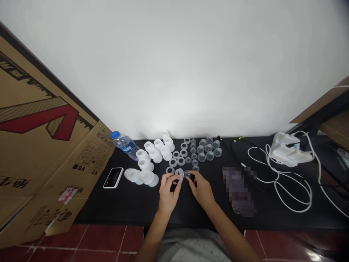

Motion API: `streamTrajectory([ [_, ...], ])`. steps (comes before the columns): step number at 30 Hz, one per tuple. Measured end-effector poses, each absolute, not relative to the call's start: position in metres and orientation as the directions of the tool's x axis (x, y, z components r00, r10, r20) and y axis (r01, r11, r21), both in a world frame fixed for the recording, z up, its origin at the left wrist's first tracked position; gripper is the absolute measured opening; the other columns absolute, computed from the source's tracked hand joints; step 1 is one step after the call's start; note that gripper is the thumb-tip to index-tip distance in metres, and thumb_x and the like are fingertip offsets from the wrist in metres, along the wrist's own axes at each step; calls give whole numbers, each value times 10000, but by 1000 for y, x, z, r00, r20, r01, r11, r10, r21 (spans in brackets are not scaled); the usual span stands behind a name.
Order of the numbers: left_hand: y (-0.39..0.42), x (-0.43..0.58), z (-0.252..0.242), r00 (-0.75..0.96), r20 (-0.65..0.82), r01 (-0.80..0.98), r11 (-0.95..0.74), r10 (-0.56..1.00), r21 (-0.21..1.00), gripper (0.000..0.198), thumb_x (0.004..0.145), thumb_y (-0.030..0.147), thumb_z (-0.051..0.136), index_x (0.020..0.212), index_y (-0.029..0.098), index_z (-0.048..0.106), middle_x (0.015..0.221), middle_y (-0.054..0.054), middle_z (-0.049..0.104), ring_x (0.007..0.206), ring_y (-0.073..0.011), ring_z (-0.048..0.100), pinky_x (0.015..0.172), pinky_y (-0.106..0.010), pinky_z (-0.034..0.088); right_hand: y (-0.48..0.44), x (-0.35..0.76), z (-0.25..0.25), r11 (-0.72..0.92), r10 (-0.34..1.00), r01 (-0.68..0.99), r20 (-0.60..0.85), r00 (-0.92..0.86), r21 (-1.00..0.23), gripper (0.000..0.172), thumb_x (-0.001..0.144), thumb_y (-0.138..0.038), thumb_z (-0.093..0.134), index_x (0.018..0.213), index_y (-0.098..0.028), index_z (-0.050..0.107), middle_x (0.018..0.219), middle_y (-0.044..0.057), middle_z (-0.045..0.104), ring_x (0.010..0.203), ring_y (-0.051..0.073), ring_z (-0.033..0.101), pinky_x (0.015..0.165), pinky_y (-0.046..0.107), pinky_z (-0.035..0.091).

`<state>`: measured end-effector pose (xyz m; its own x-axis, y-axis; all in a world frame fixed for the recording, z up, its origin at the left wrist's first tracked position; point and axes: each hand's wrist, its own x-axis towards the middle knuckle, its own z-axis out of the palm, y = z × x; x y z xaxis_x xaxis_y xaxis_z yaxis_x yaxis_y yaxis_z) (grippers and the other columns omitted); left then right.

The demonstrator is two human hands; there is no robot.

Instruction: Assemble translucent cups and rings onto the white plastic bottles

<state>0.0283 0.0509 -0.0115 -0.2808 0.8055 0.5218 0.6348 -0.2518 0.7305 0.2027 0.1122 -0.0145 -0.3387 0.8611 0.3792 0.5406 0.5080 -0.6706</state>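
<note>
My left hand (pixel 167 194) pinches a translucent bottle collar ring (pixel 179 172) between thumb and fingers. Just to its right, my right hand (pixel 204 190) has its thumb and index finger closed on a small clear bottle nipple (pixel 187 174). The two pieces are close together over the black table. Behind them lie several loose collar rings (pixel 181 161), a column of clear nipples (pixel 193 156) and a cluster of clear dome caps (pixel 208 147). White bottles (pixel 155 155) with open necks stand to the left. Nearer me are two bottles (pixel 148 178) with clear caps on.
A blue-capped water bottle (pixel 127 145) and a white phone-like device (pixel 113 178) sit at the left, beside a large cardboard box (pixel 54 145). On the right are a blurred dark object (pixel 240 191), a white power strip (pixel 291 149) and looping cables (pixel 293 211). A white wall rises behind.
</note>
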Motion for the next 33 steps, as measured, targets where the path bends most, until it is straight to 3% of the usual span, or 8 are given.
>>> streamTrajectory([
  [7,51,29,-6,-237,524,628,-283,818,725,125,1040,227,678,1152,231,732,1122,-71,653,855,-160,685,821,-313,628,112,204,-9,520,851,480,381,-360,-706,170,1069,-268,577,1197,-241,686,1083,79,739,700,181,690,707,320,607],
  [14,51,30,-7,-177,457,614,-265,872,743,168,1072,285,633,1203,257,734,1186,-107,650,1128,-255,694,973,-416,631,112,205,-13,512,856,439,395,-335,-738,169,1031,-266,616,1187,-245,678,1065,78,719,723,188,659,675,315,585],
  [23,52,29,-8,-151,464,600,-292,873,744,159,1055,252,664,1195,252,740,1164,-92,663,1112,-233,707,988,-380,621,115,206,-21,459,888,440,395,-234,-772,154,1007,-292,636,1138,-229,688,939,49,738,700,185,668,694,318,600],
  [33,54,30,-6,-164,478,571,-312,863,760,164,1055,252,662,1183,262,764,1189,-94,744,1125,-243,751,1007,-398,631,111,205,-9,448,882,270,374,-286,-852,234,978,-260,669,1212,-261,670,957,31,786,663,169,698,618,283,618],
])
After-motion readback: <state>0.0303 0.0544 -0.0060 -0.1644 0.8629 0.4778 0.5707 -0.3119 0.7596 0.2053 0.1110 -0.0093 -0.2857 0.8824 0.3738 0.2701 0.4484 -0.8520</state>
